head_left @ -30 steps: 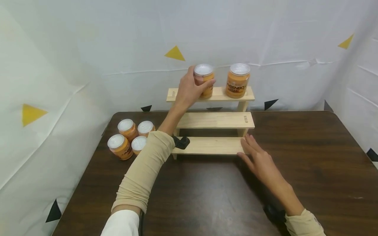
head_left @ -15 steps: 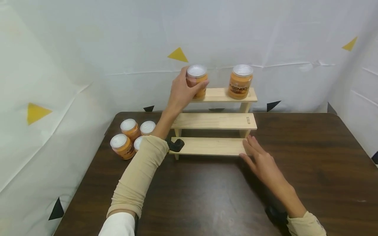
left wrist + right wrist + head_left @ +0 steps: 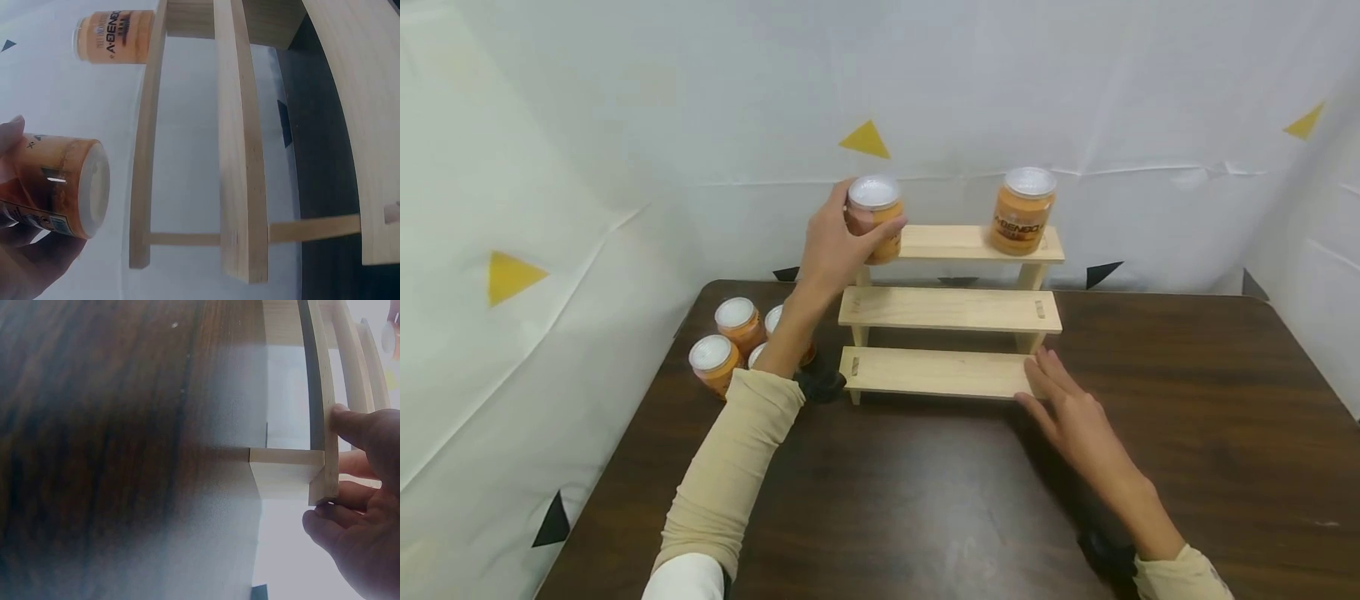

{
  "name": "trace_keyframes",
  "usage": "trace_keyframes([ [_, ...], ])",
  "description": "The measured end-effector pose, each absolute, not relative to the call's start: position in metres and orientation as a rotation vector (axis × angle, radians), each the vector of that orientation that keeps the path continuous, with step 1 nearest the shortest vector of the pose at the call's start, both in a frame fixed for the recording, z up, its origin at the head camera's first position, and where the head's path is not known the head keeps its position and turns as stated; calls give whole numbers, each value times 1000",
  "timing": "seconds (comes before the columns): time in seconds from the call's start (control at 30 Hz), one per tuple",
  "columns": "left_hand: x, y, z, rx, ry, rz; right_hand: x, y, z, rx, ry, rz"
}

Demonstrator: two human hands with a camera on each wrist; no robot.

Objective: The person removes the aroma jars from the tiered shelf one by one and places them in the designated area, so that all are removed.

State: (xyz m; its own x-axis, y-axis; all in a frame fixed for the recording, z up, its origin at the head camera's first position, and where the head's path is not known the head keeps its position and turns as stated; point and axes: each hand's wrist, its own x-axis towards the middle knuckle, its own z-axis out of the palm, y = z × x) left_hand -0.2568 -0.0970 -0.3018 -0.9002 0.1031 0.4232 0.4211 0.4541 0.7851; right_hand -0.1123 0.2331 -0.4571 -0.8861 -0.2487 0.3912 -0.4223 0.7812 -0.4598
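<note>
My left hand (image 3: 835,242) grips an orange jar (image 3: 887,246) with a silvery-white lid, fingers and thumb round its side. In the left wrist view a gap shows between this jar (image 3: 53,181) and the top shelf, near the shelf's left end. A second orange jar (image 3: 1022,217) stands upright at the right end of the top shelf. The three-tier wooden rack (image 3: 947,308) stands on the table. My right hand (image 3: 1075,417) holds the right end of its lowest shelf (image 3: 330,437), thumb on the front edge and fingers at the end.
Several more orange jars (image 3: 741,325) stand grouped at the left of the dark wooden table (image 3: 910,492), partly hidden behind my left forearm. White sheeting (image 3: 737,100) with yellow and black triangles hangs behind the table and along its sides.
My left hand has carried the jar leftward along the top shelf toward its left end. The right hand stays at the lowest shelf. The head view has shifted slightly.
</note>
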Motion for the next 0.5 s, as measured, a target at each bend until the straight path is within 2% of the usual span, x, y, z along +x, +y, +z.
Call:
trace_keyframes([
  [0.5, -204, -153, -310, -343, -2354, -1367, -111, 232, -457, 513, -2659, 811],
])
